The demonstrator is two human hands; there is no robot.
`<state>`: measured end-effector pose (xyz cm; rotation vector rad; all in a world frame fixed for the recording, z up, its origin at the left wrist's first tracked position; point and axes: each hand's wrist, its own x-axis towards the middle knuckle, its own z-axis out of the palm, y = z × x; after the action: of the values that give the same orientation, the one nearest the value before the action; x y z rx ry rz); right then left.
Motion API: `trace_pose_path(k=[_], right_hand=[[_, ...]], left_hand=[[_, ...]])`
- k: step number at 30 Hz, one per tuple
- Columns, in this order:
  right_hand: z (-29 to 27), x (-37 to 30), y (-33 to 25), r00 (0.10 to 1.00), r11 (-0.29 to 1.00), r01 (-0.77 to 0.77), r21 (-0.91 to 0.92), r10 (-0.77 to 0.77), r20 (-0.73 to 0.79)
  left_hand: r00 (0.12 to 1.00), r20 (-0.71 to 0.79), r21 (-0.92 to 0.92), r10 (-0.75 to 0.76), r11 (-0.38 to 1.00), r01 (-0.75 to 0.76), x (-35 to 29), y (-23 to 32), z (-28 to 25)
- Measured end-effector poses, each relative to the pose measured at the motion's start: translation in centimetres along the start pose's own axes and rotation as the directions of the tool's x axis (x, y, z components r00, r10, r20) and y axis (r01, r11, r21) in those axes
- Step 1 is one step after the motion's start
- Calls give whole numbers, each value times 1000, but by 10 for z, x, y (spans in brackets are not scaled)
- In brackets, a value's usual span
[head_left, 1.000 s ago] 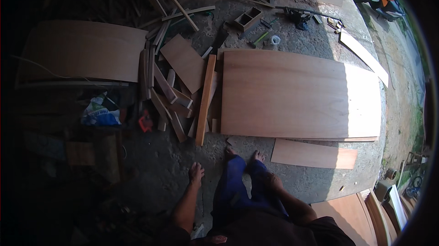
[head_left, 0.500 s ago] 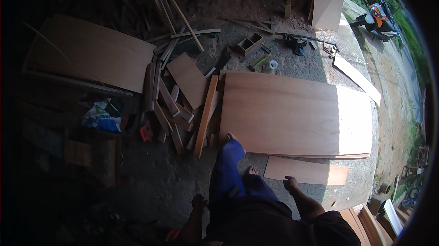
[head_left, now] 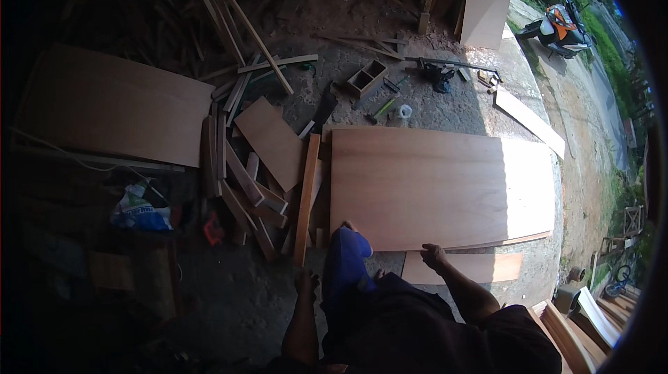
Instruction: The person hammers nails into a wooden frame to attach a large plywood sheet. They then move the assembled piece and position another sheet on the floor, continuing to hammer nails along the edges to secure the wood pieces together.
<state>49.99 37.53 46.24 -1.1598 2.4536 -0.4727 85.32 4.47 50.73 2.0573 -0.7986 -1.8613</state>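
Observation:
A large plywood sheet (head_left: 417,186) lies flat on the concrete floor in front of me, on top of at least one more sheet whose edge shows at the near right. My right hand (head_left: 434,256) is at the sheet's near edge, with fingers partly extended and nothing visible in them; whether it touches the wood I cannot tell. Low on the left, my left hand (head_left: 306,281) hangs by the near end of a long wooden beam (head_left: 307,200). Its fingers look loosely apart and empty, though shadow dims them. My bare left foot (head_left: 348,225) is at the sheet's near left corner.
A narrow plywood strip (head_left: 473,268) lies close on the right. Wood offcuts (head_left: 243,172) and a smaller panel (head_left: 271,141) crowd the left. Beyond the sheet are a hammer (head_left: 381,109), a tape roll (head_left: 404,112) and an open wooden box (head_left: 367,78). A motorbike (head_left: 560,29) stands far right.
My body has bent forward. My right hand has moved up to the sheet's near edge, and my left hand has come forward toward the beam's end. The view has shifted slightly.

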Motion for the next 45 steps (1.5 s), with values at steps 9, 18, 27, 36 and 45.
trace_pose_path(k=[9,18,27,36,45], right_hand=[[-136,37,-48,663,460,-737,495,631,402],[-136,29,-33,666,581,-745,329,680,308],[-197,166,41,583,539,-806,246,647,491],[-325,267,125,213,-73,-898,434,792,573],[-343,275,38,-35,-523,-341,781,838,545]], left_hand=[[994,103,36,36,999,-39,75,110,-12],[989,78,-124,-127,983,136,107,141,15],[911,409,-123,-45,987,104,112,224,154],[964,264,258,42,960,-113,94,481,508],[860,453,778,-234,574,-254,119,544,760]])
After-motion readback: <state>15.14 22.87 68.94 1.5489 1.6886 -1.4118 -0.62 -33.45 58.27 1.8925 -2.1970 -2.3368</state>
